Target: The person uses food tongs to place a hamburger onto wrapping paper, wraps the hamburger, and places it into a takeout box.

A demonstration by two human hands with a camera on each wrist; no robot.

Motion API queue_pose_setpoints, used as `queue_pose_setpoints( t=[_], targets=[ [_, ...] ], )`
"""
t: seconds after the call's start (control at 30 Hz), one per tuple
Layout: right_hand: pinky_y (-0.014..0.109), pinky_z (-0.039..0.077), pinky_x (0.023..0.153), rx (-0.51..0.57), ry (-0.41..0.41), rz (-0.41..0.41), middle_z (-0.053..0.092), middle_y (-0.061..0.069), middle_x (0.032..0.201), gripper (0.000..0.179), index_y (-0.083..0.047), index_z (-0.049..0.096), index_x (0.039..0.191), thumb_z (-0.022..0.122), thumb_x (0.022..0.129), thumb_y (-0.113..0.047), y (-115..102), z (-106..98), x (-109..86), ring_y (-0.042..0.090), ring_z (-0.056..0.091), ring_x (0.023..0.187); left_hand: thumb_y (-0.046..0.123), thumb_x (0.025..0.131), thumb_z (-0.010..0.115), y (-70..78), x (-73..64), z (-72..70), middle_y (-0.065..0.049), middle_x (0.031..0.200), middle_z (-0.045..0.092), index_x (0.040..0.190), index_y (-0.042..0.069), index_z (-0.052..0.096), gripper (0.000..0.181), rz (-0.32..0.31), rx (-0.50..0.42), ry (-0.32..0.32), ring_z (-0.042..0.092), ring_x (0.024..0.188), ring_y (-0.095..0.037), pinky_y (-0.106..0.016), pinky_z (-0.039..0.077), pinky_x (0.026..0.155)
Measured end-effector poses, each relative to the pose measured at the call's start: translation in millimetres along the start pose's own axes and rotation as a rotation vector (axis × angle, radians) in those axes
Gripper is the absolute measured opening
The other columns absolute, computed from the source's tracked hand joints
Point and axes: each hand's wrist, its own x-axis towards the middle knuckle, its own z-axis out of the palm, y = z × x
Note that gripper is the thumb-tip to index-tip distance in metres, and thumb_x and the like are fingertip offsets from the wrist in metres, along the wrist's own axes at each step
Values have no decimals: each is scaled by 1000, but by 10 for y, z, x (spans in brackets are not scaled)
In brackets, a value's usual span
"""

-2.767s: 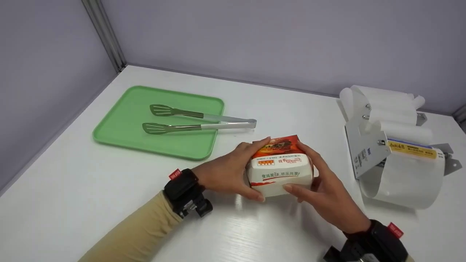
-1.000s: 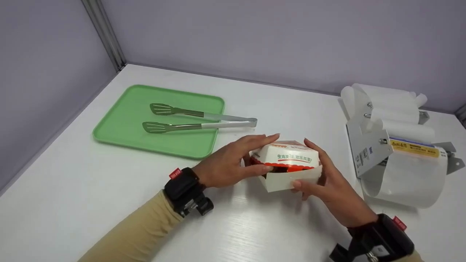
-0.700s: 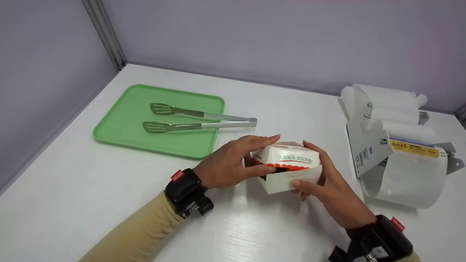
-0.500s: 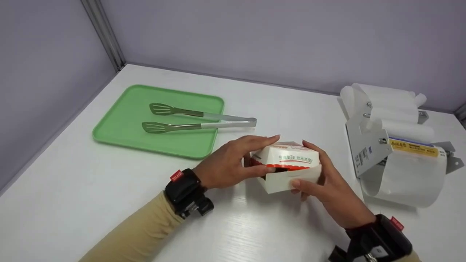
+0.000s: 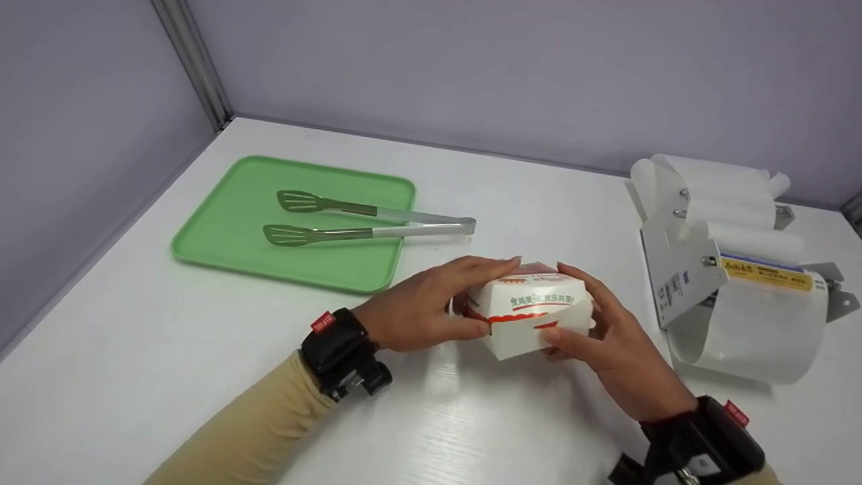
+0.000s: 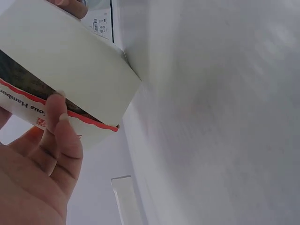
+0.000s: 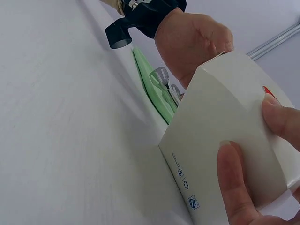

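Observation:
A white paper hamburger box with red trim and green lettering is between the two hands in the head view. My left hand grips its left side, thumb at the front left corner and fingers over the lid. My right hand holds the right side, thumb pressing the front wall. At the front, the lid's red edge meets the wall of the base. In the left wrist view a dark slit shows between lid and base, with the left fingertips at it. In the right wrist view the box is tilted, a lower edge close to the table.
A green tray lies at the left, with metal tongs across it, their handle end past its right rim. At the right stands a metal holder with white rolls. Grey-purple walls border the table behind and left.
The box has tipped from showing its orange picture face to showing its white side. A gap at the front opened, then narrowed, and the left thumb moved left out of it.

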Motion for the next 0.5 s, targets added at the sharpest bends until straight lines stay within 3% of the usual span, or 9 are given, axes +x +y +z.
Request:
queue_pose_setpoints(
  t=[0.1, 0.23, 0.33, 0.5],
  targets=[
    [36, 58, 90, 27, 2, 6, 54, 11, 136, 81, -31, 27, 157, 74, 93, -18, -8, 4, -4, 22, 65, 106, 40, 89, 76, 23, -7, 43, 7, 157, 38, 162, 37, 17, 94, 26, 78, 3, 58, 115, -6, -26, 54, 97],
    [36, 58, 92, 56, -4, 7, 52, 11, 137, 83, -30, 25, 158, 74, 93, -13, -13, 17, -5, 21, 64, 109, 57, 75, 84, 46, 14, 130, 7, 152, 43, 162, 34, 18, 111, 78, 338, 104, 55, 123, -8, -29, 53, 100],
    [33, 57, 93, 50, -12, 5, 51, 9, 140, 90, -28, 21, 159, 77, 89, -11, -15, 27, -8, 19, 63, 112, 52, 74, 86, 51, 38, 168, 7, 144, 51, 157, 31, 31, 102, 105, 479, 187, 56, 117, -10, -29, 54, 92],
    [27, 54, 91, -66, 7, -44, 46, 7, 144, 102, -25, 17, 159, 83, 83, -9, 0, 49, -23, 19, 59, 116, 43, 75, 83, 65, 48, 178, 7, 138, 56, 153, 31, 42, 89, 127, 541, 241, 57, 110, -10, -26, 54, 82]
  ],
)
